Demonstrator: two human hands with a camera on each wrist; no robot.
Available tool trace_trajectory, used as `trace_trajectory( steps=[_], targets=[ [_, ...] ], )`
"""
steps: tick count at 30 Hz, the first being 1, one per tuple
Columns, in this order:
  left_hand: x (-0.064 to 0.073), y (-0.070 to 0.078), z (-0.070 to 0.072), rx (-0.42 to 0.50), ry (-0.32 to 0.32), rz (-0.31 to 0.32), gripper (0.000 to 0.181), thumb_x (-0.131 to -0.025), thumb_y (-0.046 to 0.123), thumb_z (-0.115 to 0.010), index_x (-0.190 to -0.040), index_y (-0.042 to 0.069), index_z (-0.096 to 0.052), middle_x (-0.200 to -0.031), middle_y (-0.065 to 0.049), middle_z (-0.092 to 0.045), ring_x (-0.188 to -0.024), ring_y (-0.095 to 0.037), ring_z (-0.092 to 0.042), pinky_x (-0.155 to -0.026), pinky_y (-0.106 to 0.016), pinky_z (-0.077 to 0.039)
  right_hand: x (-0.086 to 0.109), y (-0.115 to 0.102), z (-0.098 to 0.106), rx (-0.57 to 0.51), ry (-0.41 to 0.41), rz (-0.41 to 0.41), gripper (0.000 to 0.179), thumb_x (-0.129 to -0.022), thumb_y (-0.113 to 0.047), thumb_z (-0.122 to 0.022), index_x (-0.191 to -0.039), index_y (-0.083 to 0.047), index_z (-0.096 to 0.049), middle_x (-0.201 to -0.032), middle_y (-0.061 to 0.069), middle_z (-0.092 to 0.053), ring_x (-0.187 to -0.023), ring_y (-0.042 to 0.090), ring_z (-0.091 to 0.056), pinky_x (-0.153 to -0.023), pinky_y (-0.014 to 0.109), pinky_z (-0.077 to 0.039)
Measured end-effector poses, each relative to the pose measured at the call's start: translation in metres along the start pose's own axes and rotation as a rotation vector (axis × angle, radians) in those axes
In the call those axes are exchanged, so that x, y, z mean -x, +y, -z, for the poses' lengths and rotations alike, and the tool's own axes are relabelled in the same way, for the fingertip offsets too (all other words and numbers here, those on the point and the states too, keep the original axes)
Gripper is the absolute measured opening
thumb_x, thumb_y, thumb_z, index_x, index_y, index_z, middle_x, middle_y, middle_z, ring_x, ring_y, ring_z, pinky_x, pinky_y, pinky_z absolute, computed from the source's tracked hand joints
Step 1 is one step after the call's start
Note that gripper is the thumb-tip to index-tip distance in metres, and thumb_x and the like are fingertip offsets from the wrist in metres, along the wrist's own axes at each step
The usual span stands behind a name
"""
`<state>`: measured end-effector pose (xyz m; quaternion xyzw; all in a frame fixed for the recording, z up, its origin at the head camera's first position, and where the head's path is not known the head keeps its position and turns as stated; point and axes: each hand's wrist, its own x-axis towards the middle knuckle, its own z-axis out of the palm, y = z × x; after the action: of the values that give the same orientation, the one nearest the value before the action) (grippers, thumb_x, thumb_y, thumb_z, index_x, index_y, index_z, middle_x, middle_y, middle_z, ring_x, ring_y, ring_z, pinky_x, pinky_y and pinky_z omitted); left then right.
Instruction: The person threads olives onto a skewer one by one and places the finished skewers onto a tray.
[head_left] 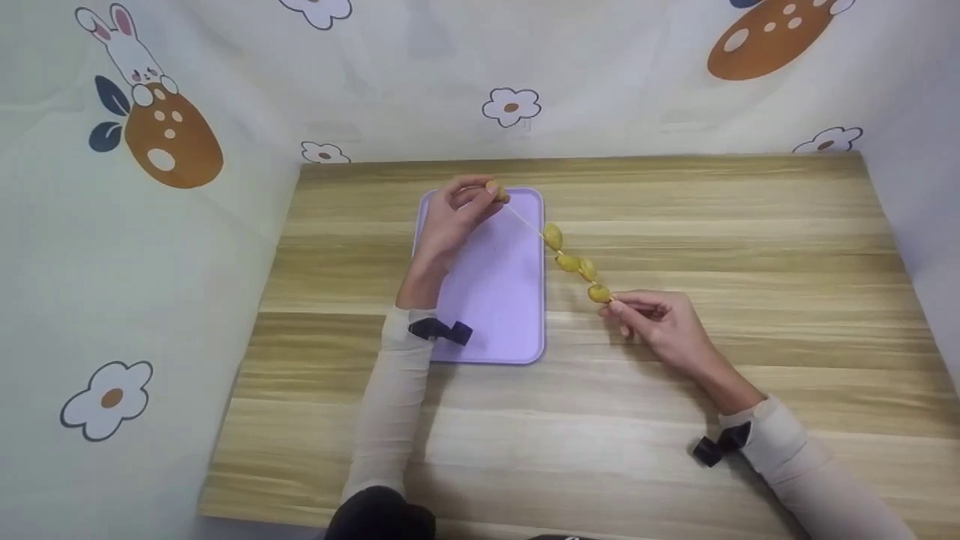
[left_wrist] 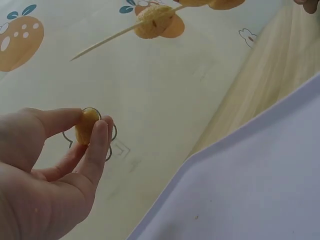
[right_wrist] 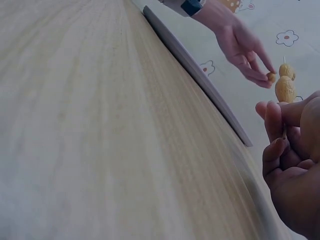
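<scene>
Between the thumb and fingers of my left hand (head_left: 455, 217) is a small yellow-brown, food-like ball (left_wrist: 87, 126); its exact kind I cannot tell. My right hand (head_left: 660, 322) pinches the lower end of a thin wooden skewer (left_wrist: 105, 41), just below the lowest ball on it. Several similar wrinkled balls (head_left: 568, 262) are threaded along the skewer, which slants up and left in the head view. The bare pointed end reaches toward the left hand, and in the left wrist view the held ball is apart from it. Beneath the left hand lies a purple tray (head_left: 495, 300).
The tray lies on a wood-grain table (head_left: 675, 225), with a few tiny crumbs on it in the left wrist view. A pale curtain (head_left: 420, 90) printed with flowers and rabbits stands behind the table and along its left side. Dark wrist straps (head_left: 439, 330) circle both sleeves.
</scene>
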<state>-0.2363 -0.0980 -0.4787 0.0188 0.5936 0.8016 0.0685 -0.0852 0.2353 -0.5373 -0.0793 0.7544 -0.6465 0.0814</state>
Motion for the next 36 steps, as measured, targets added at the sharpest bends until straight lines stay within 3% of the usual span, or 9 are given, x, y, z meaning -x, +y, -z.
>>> trace_trajectory(
  steps=[6, 13, 23, 29, 36],
  targets=[
    [0.003, 0.003, -0.002, 0.073, -0.054, 0.037, 0.020, -0.101, 0.005, -0.076, -0.119, -0.002, -0.072, -0.107, -0.017, -0.080, -0.101, -0.024, -0.080, -0.104, -0.037, -0.066, -0.001, 0.002, 0.000, 0.005, 0.014, 0.016, 0.019, -0.104, -0.016, -0.075, -0.119, -0.008, -0.082, -0.104, 0.017, -0.084, -0.065, 0.017, -0.069, -0.048, 0.020, -0.052],
    [0.007, 0.006, -0.003, 0.052, -0.098, 0.049, 0.020, -0.102, 0.008, -0.076, -0.120, 0.000, -0.072, -0.113, -0.019, -0.080, -0.103, -0.024, -0.080, -0.107, -0.039, -0.065, -0.002, 0.003, 0.000, 0.011, 0.018, 0.026, 0.019, -0.104, -0.017, -0.074, -0.120, -0.008, -0.082, -0.105, 0.016, -0.084, -0.064, 0.016, -0.069, -0.047, 0.023, -0.054],
    [0.009, 0.009, -0.002, 0.087, -0.165, 0.038, 0.033, -0.103, 0.006, -0.074, -0.133, -0.004, -0.065, -0.124, -0.021, -0.077, -0.114, -0.027, -0.077, -0.110, -0.039, -0.063, -0.002, 0.003, 0.000, 0.008, 0.013, 0.045, 0.020, -0.105, -0.015, -0.073, -0.120, -0.006, -0.081, -0.103, 0.016, -0.084, -0.061, 0.018, -0.067, -0.046, 0.022, -0.051],
    [0.008, 0.007, -0.003, 0.182, -0.245, 0.000, 0.043, -0.104, -0.003, -0.067, -0.144, -0.008, -0.054, -0.146, -0.033, -0.063, -0.127, -0.033, -0.073, -0.119, -0.042, -0.056, -0.001, 0.002, -0.001, 0.009, 0.021, 0.041, 0.020, -0.105, -0.016, -0.074, -0.119, -0.006, -0.082, -0.102, 0.015, -0.084, -0.060, 0.017, -0.067, -0.048, 0.022, -0.053],
    [0.008, 0.001, -0.011, 0.231, -0.219, -0.016, 0.042, -0.105, -0.002, -0.066, -0.144, -0.007, -0.052, -0.135, -0.025, -0.070, -0.127, -0.033, -0.072, -0.119, -0.041, -0.056, -0.001, 0.003, 0.001, 0.024, 0.022, 0.060, 0.021, -0.106, -0.016, -0.072, -0.121, -0.006, -0.081, -0.102, 0.017, -0.084, -0.060, 0.013, -0.066, -0.047, 0.019, -0.052]
  ],
)
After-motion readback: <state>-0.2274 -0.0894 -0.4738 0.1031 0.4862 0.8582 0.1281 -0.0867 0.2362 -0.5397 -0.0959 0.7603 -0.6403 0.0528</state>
